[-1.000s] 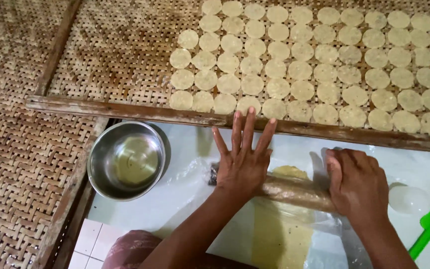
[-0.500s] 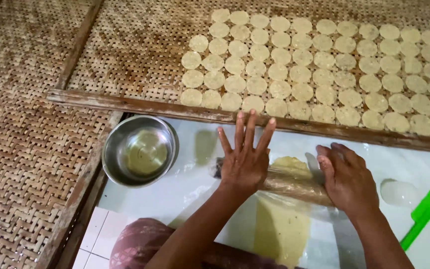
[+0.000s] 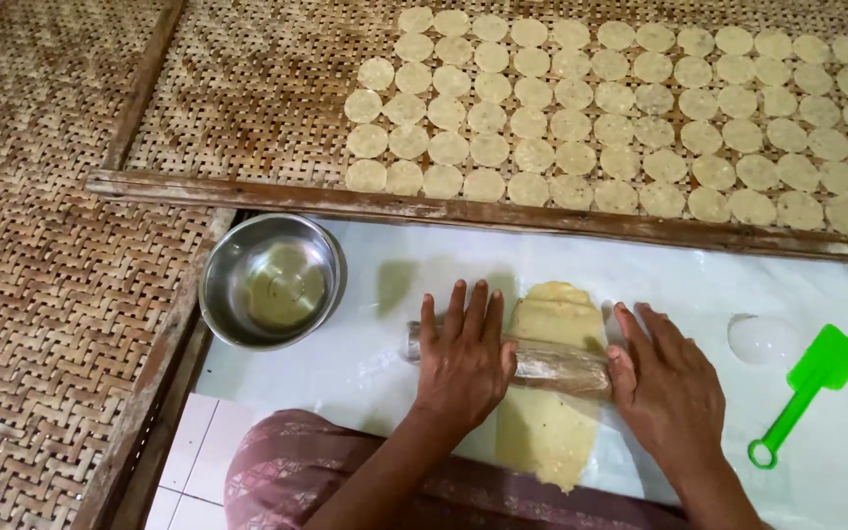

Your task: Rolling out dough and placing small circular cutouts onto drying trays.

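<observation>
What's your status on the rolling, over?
Both hands flat on the rolling pin: left hand, right hand. Rolling pin lies across the dough strip. Steel bowl and green scraper off to the sides.

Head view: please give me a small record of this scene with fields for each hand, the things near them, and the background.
left hand: left hand lies flat, fingers spread, on the wrapped wooden rolling pin
right hand: right hand lies flat on the pin's other end
under pin: long flattened strip of pale yellow dough on a white plastic sheet
left of hands: round steel bowl
right of hands: green plastic scraper, clear round cutter
background: woven bamboo tray with rows of round dough discs
</observation>
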